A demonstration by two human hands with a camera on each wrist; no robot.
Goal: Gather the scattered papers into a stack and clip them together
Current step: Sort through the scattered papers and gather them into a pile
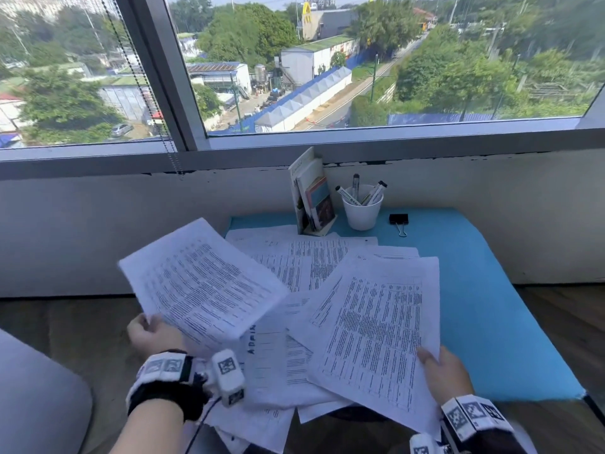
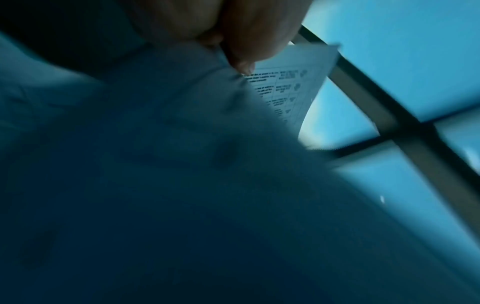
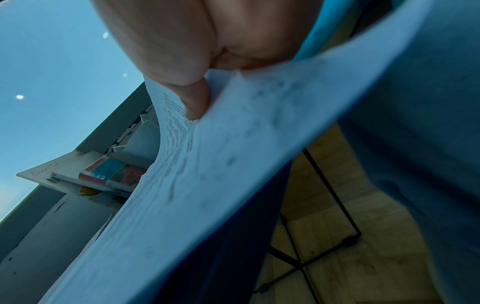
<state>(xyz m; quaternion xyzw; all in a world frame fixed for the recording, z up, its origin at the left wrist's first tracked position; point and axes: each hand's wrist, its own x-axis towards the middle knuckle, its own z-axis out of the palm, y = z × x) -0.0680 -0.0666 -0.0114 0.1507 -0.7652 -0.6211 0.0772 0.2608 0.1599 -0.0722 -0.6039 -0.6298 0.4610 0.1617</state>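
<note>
While loose pages are spread across the blue table [image 1: 484, 290], we're right in the gathering step, and both hands are busy! Over at eight o'clock, the left hand [image 1: 154, 335] has its fingers curled onto the near corner of a raised sheet [image 1: 203, 280], which is up off the desk and tilted toward the window. The left wrist view backs that up: a fingertip [image 2: 244, 67] pressed on printed paper, though most of that picture is dark and blurred.

Down at four o'clock, the right hand [image 1: 442, 365] is clamped on the near edge of a thicker bundle [image 1: 376, 322]. Look at the right wrist view: thumb [image 3: 192, 102] on top, pages bowing away from the grip, the near end lifted.

More scattered papers [image 1: 294, 260] lie overlapped at the centre, under and between the two held lots, so the stack is only partly made, I'd say. The next move calls for bringing the left sheet over onto the right bundle, sweeping up the rest, then squaring the edges.

And the binder clip [image 1: 398, 220]? Sitting untouched at one o'clock, just beside the white cup of markers [image 1: 361, 211], with a small rack of books [image 1: 314, 198] at twelve. Clipping will need a free hand, so one grip has to carry the whole stack first.
</note>
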